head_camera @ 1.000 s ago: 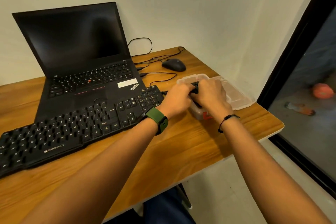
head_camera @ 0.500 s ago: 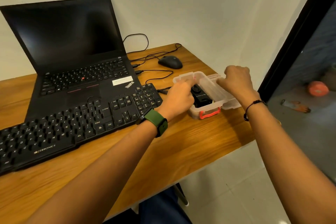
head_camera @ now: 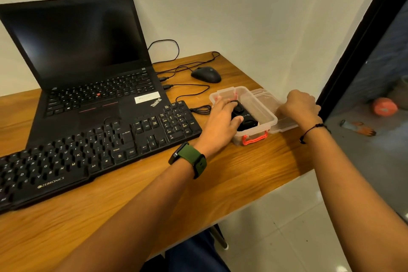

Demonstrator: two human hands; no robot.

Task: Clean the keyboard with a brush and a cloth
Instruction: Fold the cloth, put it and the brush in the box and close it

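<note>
A black Zebronics keyboard [head_camera: 99, 152] lies on the wooden table in front of a laptop. To its right stands a clear plastic box [head_camera: 263, 109] with an orange latch, open at the top. Inside it sits a black object [head_camera: 246, 118]. My left hand [head_camera: 220, 125], with a green watch on the wrist, reaches into the box, and its fingers and thumb close around that black object. My right hand [head_camera: 301, 106] holds the clear lid [head_camera: 284, 127] down on the table just right of the box. I see no brush and no cloth.
A black ThinkPad laptop [head_camera: 88, 62] stands open behind the keyboard, its screen dark. A black mouse [head_camera: 206, 74] and several cables lie behind the box. The table's right edge [head_camera: 304, 170] runs close to the lid, above a tiled floor. A dark door frame stands at the right.
Both hands were together on the closed box. My right hand has lifted the lid off and carried it right onto the table. My left hand has gone into the box.
</note>
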